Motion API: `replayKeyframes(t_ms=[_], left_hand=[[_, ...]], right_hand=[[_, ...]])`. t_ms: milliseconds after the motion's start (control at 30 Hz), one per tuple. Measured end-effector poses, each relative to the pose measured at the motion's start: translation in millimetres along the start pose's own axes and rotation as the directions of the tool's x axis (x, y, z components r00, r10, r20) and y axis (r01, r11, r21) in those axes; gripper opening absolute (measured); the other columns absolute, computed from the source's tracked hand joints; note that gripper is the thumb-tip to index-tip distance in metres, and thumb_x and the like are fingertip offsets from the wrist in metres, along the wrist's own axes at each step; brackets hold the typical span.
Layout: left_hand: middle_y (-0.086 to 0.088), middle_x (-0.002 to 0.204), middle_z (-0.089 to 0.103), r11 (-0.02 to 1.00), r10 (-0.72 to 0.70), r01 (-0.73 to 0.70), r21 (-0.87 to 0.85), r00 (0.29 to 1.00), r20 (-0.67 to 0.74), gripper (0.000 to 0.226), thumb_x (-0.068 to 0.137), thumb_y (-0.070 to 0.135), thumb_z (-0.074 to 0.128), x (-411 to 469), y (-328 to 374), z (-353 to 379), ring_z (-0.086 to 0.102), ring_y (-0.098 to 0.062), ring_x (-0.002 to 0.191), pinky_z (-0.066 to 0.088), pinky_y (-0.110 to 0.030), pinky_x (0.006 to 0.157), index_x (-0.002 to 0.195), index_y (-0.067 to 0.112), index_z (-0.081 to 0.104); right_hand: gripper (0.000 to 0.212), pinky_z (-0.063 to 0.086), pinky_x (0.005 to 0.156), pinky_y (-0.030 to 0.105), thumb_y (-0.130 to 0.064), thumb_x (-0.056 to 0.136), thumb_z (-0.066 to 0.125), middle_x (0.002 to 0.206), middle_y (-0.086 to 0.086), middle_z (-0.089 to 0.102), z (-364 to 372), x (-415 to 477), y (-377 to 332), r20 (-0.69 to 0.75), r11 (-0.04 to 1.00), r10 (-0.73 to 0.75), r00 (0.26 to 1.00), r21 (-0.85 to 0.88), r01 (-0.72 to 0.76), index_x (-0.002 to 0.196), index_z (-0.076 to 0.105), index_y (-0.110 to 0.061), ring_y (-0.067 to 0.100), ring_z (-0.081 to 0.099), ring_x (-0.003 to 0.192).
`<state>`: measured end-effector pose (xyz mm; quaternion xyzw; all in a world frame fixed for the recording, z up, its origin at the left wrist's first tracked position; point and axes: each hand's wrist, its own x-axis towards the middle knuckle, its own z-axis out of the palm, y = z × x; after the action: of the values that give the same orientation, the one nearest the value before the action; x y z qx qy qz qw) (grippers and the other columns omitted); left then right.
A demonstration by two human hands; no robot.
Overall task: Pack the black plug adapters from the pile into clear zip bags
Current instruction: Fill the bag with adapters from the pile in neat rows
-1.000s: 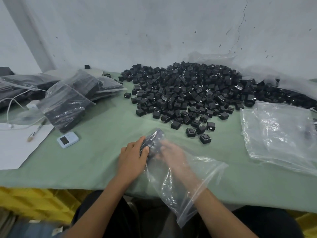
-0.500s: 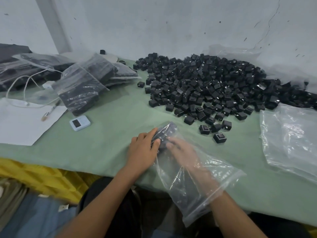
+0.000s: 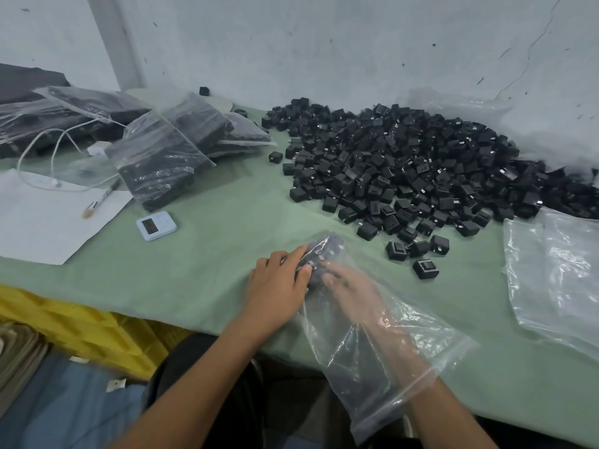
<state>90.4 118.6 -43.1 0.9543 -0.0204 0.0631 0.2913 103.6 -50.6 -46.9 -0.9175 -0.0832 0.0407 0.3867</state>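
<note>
Many black plug adapters [image 3: 405, 163] lie heaped in a pile on the far right of the green tabletop [image 3: 210, 247], against the grey wall. A few loose adapters [image 3: 425, 268] sit at the pile's near edge, apart from the rest.

Near the middle of the tabletop lies a clear zip bag [image 3: 382, 358], its closed end pointing far and its open mouth hanging over the near edge. A small cluster of adapters [image 3: 325, 249] sits inside that far end. The left hand [image 3: 275, 286] holds this end from outside: its fingers [image 3: 291, 256] lie close together along the bag's left side and the thumb presses on the plastic over the cluster. The right hand [image 3: 351, 286] is inside the bag, forearm through the mouth, fingertips reaching the cluster. Through the creased plastic one cannot tell whether those fingers pinch an adapter or only touch it.

Just right of the pile lies a stack of flat empty bags [image 3: 557, 280]. On the far left, several filled bags [image 3: 162, 157] lean on one another. Near them lie a white sheet of paper [image 3: 48, 218] with a pen [image 3: 100, 202] at its edge, a white cable [image 3: 56, 150], and a small pale-blue device [image 3: 156, 225] with a dark screen. A yellow crate [image 3: 81, 328] shows below the tabletop's near left edge.
</note>
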Motion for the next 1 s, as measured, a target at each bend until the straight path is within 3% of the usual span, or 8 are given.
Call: replayKeyframes(t_ms=[100, 300, 467, 567, 633, 733, 833, 1000], left_hand=[[0.006, 0.144, 0.045, 1.000, 0.015, -0.015, 0.020, 1.000, 0.007, 0.047, 0.105, 0.045, 0.031, -1, 0, -1, 0.042, -0.028, 0.123, 0.034, -0.040, 0.106, 0.151, 0.040, 0.030], [0.001, 0.152, 0.043, 0.999, -0.033, 0.033, -0.001, 0.999, 0.030, 0.052, 0.105, 0.040, 0.033, 0, -3, -2, 0.040, -0.030, 0.130, 0.031, -0.042, 0.110, 0.155, 0.026, 0.029], [0.002, 0.151, 0.042, 0.999, -0.024, 0.022, 0.034, 0.999, 0.042, 0.053, 0.104, 0.042, 0.034, 1, -1, -2, 0.040, -0.029, 0.129, 0.031, -0.042, 0.108, 0.155, 0.029, 0.025], [0.003, 0.151, 0.042, 0.999, -0.005, 0.002, 0.053, 0.998, 0.056, 0.051, 0.105, 0.042, 0.032, 1, -2, -4, 0.040, -0.029, 0.127, 0.032, -0.041, 0.107, 0.155, 0.033, 0.025], [0.003, 0.151, 0.042, 0.999, -0.007, 0.004, 0.049, 0.998, 0.066, 0.051, 0.105, 0.041, 0.032, 1, -1, -5, 0.040, -0.029, 0.128, 0.031, -0.041, 0.107, 0.154, 0.032, 0.025], [0.001, 0.145, 0.048, 0.998, -0.014, 0.009, 0.058, 0.996, 0.090, 0.047, 0.104, 0.040, 0.034, 4, -1, -8, 0.043, -0.030, 0.124, 0.033, -0.041, 0.101, 0.150, 0.031, 0.031], [-0.002, 0.126, 0.062, 0.994, -0.045, 0.036, 0.105, 0.995, 0.086, 0.036, 0.100, 0.036, 0.038, 15, 5, -13, 0.051, -0.030, 0.113, 0.030, -0.039, 0.086, 0.134, 0.029, 0.044], [0.002, 0.117, 0.064, 0.992, -0.110, 0.110, 0.060, 0.994, -0.006, 0.036, 0.096, 0.056, 0.042, 18, 19, -4, 0.054, -0.027, 0.110, 0.035, -0.041, 0.089, 0.118, 0.028, 0.044]], right_hand=[[0.035, 0.044, 0.098, 0.025, -0.037, 0.099, 0.053, 0.131, -0.012, 0.063, 7, 0, 1, -0.077, 0.999, 0.033, 0.996, 0.002, -0.033, 0.134, 0.059, -0.033, 0.005, 0.055, 0.116], [0.030, 0.026, 0.069, -0.001, -0.040, 0.101, 0.049, 0.109, -0.021, 0.059, 16, -5, -2, -0.165, 1.000, 0.019, 0.986, -0.011, -0.022, 0.127, 0.061, -0.029, -0.003, 0.055, 0.092], [0.019, 0.045, 0.073, 0.007, -0.038, 0.097, 0.054, 0.097, -0.039, 0.060, 14, -8, 3, -0.149, 0.998, 0.022, 0.989, 0.059, -0.013, 0.113, 0.064, -0.043, -0.020, 0.056, 0.089], [0.026, 0.057, 0.090, 0.031, -0.023, 0.094, 0.062, 0.108, -0.024, 0.067, 11, -10, 4, -0.146, 0.995, -0.029, 0.989, 0.088, 0.042, 0.116, 0.068, -0.035, -0.001, 0.064, 0.103], [0.029, 0.055, 0.094, 0.032, -0.013, 0.092, 0.065, 0.112, -0.013, 0.071, 11, -9, 1, -0.161, 0.993, -0.052, 0.986, 0.094, 0.068, 0.116, 0.069, -0.029, 0.009, 0.066, 0.106], [0.032, 0.043, 0.098, 0.021, -0.016, 0.096, 0.060, 0.124, -0.002, 0.067, 10, -8, -4, -0.150, 1.000, -0.015, 0.989, 0.022, 0.019, 0.127, 0.066, -0.024, 0.018, 0.061, 0.117], [0.036, 0.036, 0.105, 0.029, -0.016, 0.100, 0.054, 0.135, 0.006, 0.060, 6, -5, -11, -0.112, 0.999, 0.027, 0.993, -0.034, -0.031, 0.135, 0.059, -0.020, 0.025, 0.053, 0.127], [0.038, 0.037, 0.107, 0.033, -0.011, 0.101, 0.050, 0.137, 0.010, 0.058, 0, -8, -18, -0.089, 0.997, 0.054, 0.995, -0.043, -0.058, 0.137, 0.057, -0.018, 0.028, 0.051, 0.128]])
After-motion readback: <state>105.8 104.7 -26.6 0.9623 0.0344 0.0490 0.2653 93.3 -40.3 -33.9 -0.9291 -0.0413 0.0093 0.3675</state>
